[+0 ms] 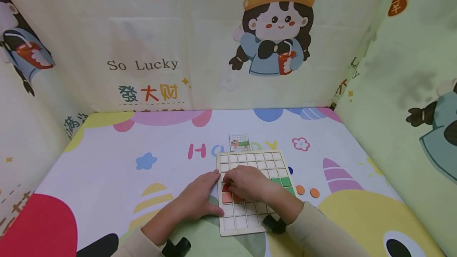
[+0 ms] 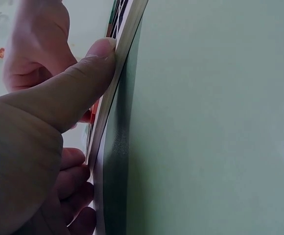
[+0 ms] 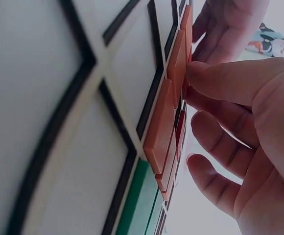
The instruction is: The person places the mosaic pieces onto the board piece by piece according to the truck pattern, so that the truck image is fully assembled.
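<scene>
A pale gridded board [image 1: 239, 222] lies on the patterned cloth. My left hand [image 1: 198, 195] rests against its left edge, thumb low and fingertips higher up; in the left wrist view the thumb [image 2: 78, 83] presses on the board's side. Over the left columns, my right hand [image 1: 250, 183] pinches a small red tile between thumb and index finger, mostly hidden by the fingertips. Just below, orange tiles [image 1: 227, 197] fill squares of one row, seen close up in the right wrist view as orange tiles [image 3: 159, 129]. Green tiles [image 1: 285, 181] sit in the right columns.
Beyond the board's top edge is a small card [image 1: 240, 142] with a gridded picture of a dog-like figure in orange and green. Two orange round spots [image 1: 314, 193] show to the right. Printed cloth walls [image 1: 207, 50] enclose the back and sides.
</scene>
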